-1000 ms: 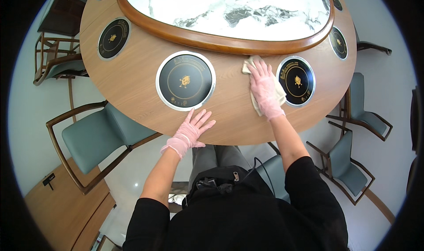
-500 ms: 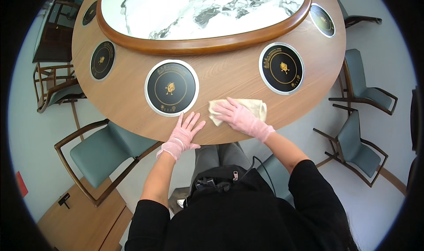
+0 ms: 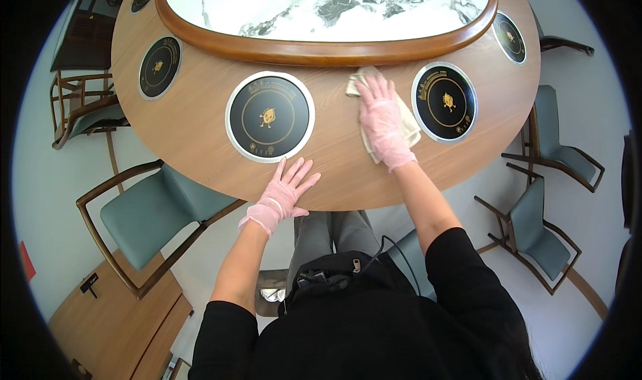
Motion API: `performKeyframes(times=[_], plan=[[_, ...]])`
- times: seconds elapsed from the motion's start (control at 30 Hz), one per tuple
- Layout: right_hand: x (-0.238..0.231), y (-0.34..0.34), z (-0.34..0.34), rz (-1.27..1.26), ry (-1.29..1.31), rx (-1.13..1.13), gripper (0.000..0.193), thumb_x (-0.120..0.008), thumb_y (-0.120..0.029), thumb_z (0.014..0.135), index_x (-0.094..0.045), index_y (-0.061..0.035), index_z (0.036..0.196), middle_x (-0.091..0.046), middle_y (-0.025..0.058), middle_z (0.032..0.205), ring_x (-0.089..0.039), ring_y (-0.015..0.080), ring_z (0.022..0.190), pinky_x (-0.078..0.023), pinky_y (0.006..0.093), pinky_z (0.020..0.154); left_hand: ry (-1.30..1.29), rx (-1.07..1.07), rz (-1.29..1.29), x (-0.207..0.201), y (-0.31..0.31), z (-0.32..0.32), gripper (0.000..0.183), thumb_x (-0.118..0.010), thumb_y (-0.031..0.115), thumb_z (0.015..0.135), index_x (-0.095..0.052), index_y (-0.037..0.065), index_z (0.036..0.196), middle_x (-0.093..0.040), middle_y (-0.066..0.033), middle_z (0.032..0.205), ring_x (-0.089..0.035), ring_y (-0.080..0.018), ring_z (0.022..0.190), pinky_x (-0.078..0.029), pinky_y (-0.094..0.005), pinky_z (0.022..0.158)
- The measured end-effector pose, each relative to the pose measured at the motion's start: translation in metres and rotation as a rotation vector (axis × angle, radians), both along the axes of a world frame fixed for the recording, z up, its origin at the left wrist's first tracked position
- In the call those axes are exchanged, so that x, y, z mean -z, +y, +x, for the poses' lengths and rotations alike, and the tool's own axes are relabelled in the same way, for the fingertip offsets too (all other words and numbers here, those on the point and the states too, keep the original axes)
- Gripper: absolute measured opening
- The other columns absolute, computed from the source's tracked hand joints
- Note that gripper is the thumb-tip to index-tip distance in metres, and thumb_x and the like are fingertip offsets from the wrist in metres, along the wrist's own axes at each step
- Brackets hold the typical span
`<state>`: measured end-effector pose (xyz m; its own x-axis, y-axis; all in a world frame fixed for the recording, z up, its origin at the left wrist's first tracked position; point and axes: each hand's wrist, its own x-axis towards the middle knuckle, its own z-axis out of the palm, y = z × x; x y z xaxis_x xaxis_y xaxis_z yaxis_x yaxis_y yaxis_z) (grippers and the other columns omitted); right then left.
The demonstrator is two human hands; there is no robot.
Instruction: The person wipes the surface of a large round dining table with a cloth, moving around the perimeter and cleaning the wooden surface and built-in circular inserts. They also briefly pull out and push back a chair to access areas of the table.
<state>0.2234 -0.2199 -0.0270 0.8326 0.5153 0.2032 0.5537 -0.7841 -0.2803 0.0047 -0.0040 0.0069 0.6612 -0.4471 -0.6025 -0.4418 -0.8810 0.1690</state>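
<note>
One table (image 3: 341, 186) bears six black discs (image 3: 269, 129), left grip (image 3: 279, 196) splayed wide, empty, right grip (image 3: 382, 120) flattened over one cloth (image 3: 408, 131).

Mid-frame, the gloved left hand (image 3: 281, 197) and gloved right hand (image 3: 381, 118) are showing translucent pink, and a cloth (image 3: 408, 130) is showing cream. The dining table (image 3: 338, 179) is displaying light-brown wood grain; its induction hobs (image 3: 269, 116) are pairing black with gold figures and silver rims. At the top, a centre panel (image 3: 281, 6) is carrying grey-veined white marbling.
</note>
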Motion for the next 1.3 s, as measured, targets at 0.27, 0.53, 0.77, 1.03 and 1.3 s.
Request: performKeyframes(times=[0.27,0.53,0.77,1.03,1.3], plan=[[-0.007,0.002,-0.096,0.014,0.13,-0.468,0.049,-0.064,-0.011,0.08,-0.06,-0.014,0.128,-0.048,0.0093,0.148,-0.041,0.0295,0.139,-0.032,0.0505,0.116,0.006,0.0,0.041,0.003,0.0,0.002,0.107,-0.062,0.073,0.076,-0.017,0.023,0.159,-0.012,-0.0118,0.165,-0.007,-0.0298,0.153,-0.002,-0.0582,0.122],[-0.014,-0.126,-0.127,-0.336,0.193,-0.295,0.06,-0.066,-0.007,0.078,-0.056,-0.0218,0.135,-0.046,0.0043,0.15,-0.039,0.0279,0.141,-0.027,0.0617,0.116,-0.152,-0.11,-0.069,0.01,0.003,-0.023,0.106,-0.066,0.07,0.075,-0.023,0.019,0.157,-0.014,-0.0144,0.164,-0.009,-0.0339,0.152,-0.005,-0.0581,0.122],[0.0,-0.049,-0.1,-0.01,0.003,0.212,0.048,-0.058,-0.007,0.087,-0.056,-0.0141,0.135,-0.048,0.0097,0.147,-0.039,0.0342,0.14,-0.027,0.0569,0.116,-0.379,-0.867,-0.098,0.027,0.051,-0.09,0.134,-0.074,0.072,0.064,-0.01,-0.001,0.156,-0.004,-0.027,0.163,0.0,-0.0402,0.152,-0.003,-0.0584,0.12],[0.001,0.034,-0.136,-0.004,0.069,-0.162,0.05,-0.059,-0.012,0.084,-0.057,-0.0163,0.133,-0.048,0.0084,0.148,-0.039,0.0307,0.141,-0.028,0.0528,0.117,-0.219,-1.154,-0.008,0.028,0.046,-0.057,0.148,-0.076,0.076,0.059,0.006,0.001,0.157,0.011,-0.0272,0.162,0.015,-0.0378,0.151,0.009,-0.0567,0.119],[-0.006,-0.054,-0.189,-0.067,0.198,-0.357,0.053,-0.066,-0.007,0.078,-0.06,-0.016,0.13,-0.05,0.0071,0.146,-0.043,0.03,0.138,-0.031,0.0527,0.116,-0.152,-1.168,0.028,0.022,0.046,-0.053,0.148,-0.076,0.076,0.059,0.009,0.004,0.157,0.014,-0.0259,0.162,0.018,-0.0375,0.151,0.01,-0.0551,0.119]])
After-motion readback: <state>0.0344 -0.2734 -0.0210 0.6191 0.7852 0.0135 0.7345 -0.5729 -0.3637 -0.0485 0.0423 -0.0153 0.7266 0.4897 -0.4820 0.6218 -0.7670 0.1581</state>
